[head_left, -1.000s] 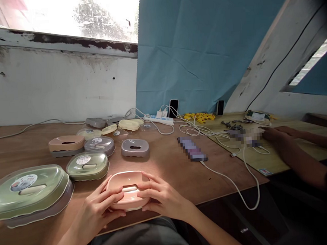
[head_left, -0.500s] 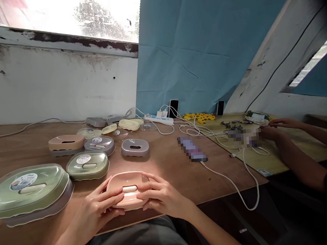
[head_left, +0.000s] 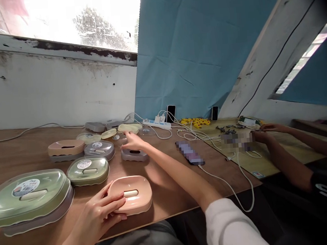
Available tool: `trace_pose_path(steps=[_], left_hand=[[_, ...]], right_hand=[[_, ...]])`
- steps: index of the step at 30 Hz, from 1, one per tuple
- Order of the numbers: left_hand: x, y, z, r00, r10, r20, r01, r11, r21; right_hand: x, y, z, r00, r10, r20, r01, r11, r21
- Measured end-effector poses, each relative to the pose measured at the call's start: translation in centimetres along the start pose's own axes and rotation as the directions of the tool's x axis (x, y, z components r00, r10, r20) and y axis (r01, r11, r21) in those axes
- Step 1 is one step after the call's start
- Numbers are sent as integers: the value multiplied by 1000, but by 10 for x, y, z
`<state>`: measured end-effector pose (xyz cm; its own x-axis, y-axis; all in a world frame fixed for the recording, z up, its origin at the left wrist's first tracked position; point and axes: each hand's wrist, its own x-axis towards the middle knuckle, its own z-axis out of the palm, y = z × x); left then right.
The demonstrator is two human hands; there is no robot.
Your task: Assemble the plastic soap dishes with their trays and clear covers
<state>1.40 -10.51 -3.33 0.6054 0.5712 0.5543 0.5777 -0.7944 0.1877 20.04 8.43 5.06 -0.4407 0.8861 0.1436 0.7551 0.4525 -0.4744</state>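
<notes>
A pink oval soap dish (head_left: pixel 138 202) with a cream bar in its central slot sits on the table in front of me. My left hand (head_left: pixel 100 207) is closed on its left side, fingers over the top and thumb along the front edge. My right hand (head_left: pixel 133 140) reaches over a grey soap dish (head_left: pixel 134 155), thumb and fingers apart. Its fingertips are near the pale yellow pieces (head_left: pixel 137 127) and a clear lid with a round sticker (head_left: pixel 115 137); whether they touch the lid is unclear.
Green lidded dishes (head_left: pixel 97 175), a grey lidded one (head_left: pixel 105 150) and a pink one (head_left: pixel 66 146) stand at left. A phone (head_left: pixel 190 153) on a white cable lies at right, near a power strip (head_left: pixel 156 123). Another person's hands (head_left: pixel 261 134) work at the far right.
My right hand has let go of the pink soap dish and moved forward over the grey one. My left hand still holds the pink dish. The view has shifted slightly.
</notes>
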Motion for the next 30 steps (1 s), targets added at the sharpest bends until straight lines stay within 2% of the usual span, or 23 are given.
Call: trace_pose_path(steps=[4, 9, 14, 19, 22, 25, 27, 29, 30], left_hand=[[1, 4, -1, 995, -96, 4, 96, 995, 22], [6, 10, -4, 972, -230, 49, 232, 972, -44], [6, 8, -2, 966, -256, 39, 259, 959, -114], [6, 8, -3, 965, -256, 53, 260, 959, -111], [5, 9, -3, 961, -271, 63, 276, 955, -110], [1, 7, 2, 945, -321, 63, 326, 938, -121], [-1, 5, 6, 932, -358, 63, 363, 923, -129], [-3, 4, 9, 922, -383, 48, 386, 910, -149], [-3, 3, 9, 919, -391, 43, 393, 905, -164]], right_hand=[[35, 1, 32, 987, 137, 89, -131, 989, -68], [47, 5, 47, 981, 187, 58, -181, 979, -90], [47, 8, 32, 983, 182, -33, -182, 983, -19], [36, 12, -5, 980, 192, -53, -183, 973, 137], [12, 18, -31, 980, 198, -15, -188, 947, 261], [-35, 18, -46, 984, 175, -21, -155, 914, 376], [-76, 13, -43, 990, 132, -55, -95, 897, 431], [-120, 5, -30, 994, 73, -83, -26, 882, 470], [-141, 1, -21, 992, 13, -122, 50, 865, 500]])
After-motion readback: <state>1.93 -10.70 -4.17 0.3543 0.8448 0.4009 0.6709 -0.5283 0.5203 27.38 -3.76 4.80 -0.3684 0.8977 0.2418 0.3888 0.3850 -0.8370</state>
